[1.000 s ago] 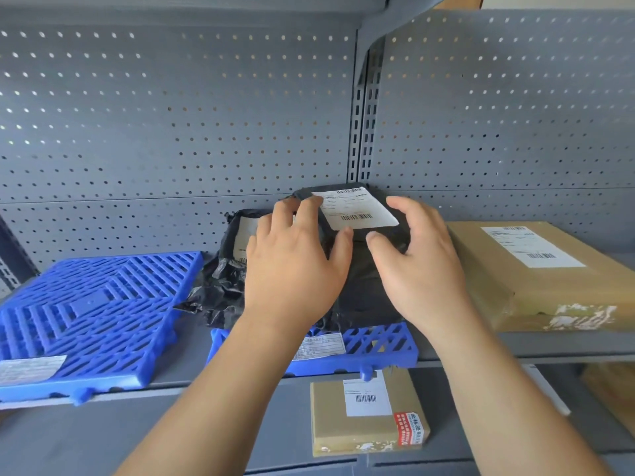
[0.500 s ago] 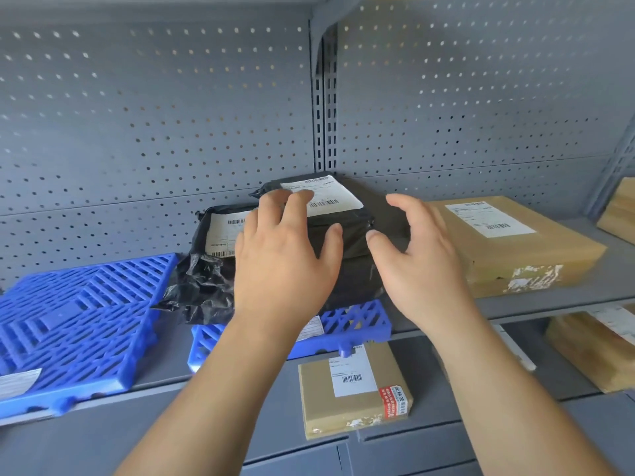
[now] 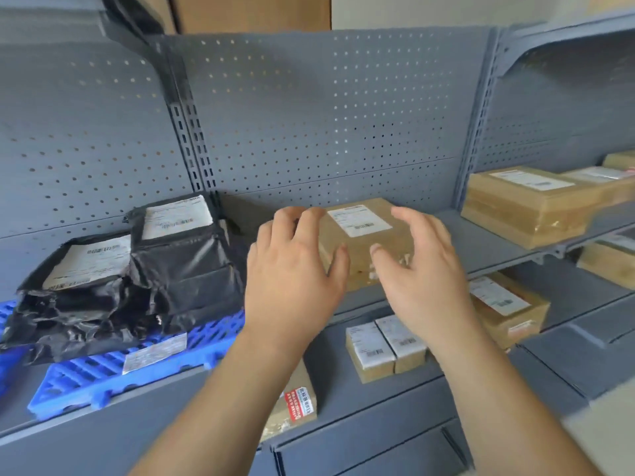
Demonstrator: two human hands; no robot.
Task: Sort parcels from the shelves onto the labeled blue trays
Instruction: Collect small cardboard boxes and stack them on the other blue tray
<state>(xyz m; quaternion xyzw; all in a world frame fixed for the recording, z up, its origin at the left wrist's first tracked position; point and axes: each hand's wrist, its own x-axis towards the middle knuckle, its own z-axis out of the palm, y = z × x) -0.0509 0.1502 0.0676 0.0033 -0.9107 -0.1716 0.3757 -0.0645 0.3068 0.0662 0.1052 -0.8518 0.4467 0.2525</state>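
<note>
Take the cardboard parcel (image 3: 364, 243), lying on the shelf (image 3: 481, 245) right of the blue tray (image 3: 103, 376), by its opposite sides; looks stiff, taped, probably light. Close left hand (image 3: 292, 273) and right hand (image 3: 422, 273), both spread open and empty, squarely inward.
</note>
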